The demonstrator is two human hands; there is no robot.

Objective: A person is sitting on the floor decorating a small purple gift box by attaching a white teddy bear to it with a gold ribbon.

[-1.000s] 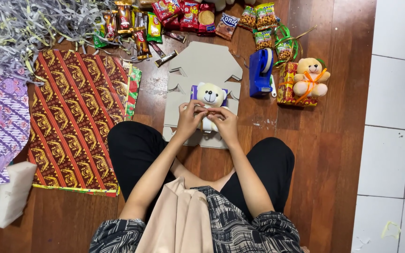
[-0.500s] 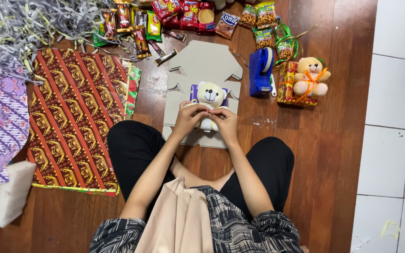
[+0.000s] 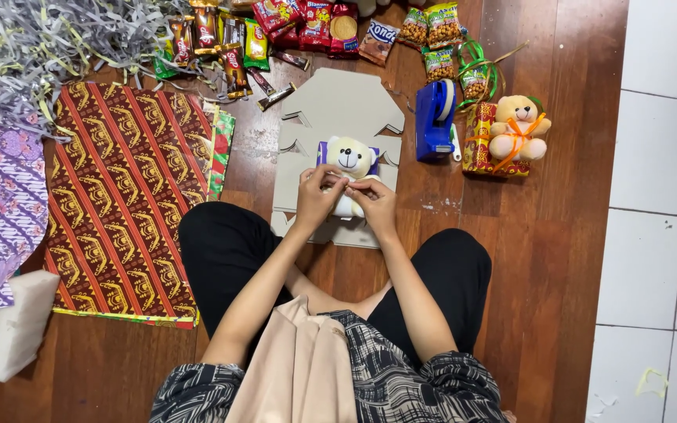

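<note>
Almost nothing has moved: both hands stay on the white teddy bear (image 3: pixel 349 160). Left hand (image 3: pixel 316 196) and right hand (image 3: pixel 374 201) pinch it closed-fingered on the flat cardboard box (image 3: pixel 338 106), at twelve o'clock. Box still unfolded.

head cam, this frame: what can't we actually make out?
- Lower body of the white teddy bear: covered by the left hand and right hand.
- What the fingers pinch at the bear's neck: too small to tell.
- Purple item behind the bear: mostly hidden by it.
- Snack packets and shredded paper: cut off by the top edge.
- Near edge of the flat cardboard box: hidden by the hands.
</note>
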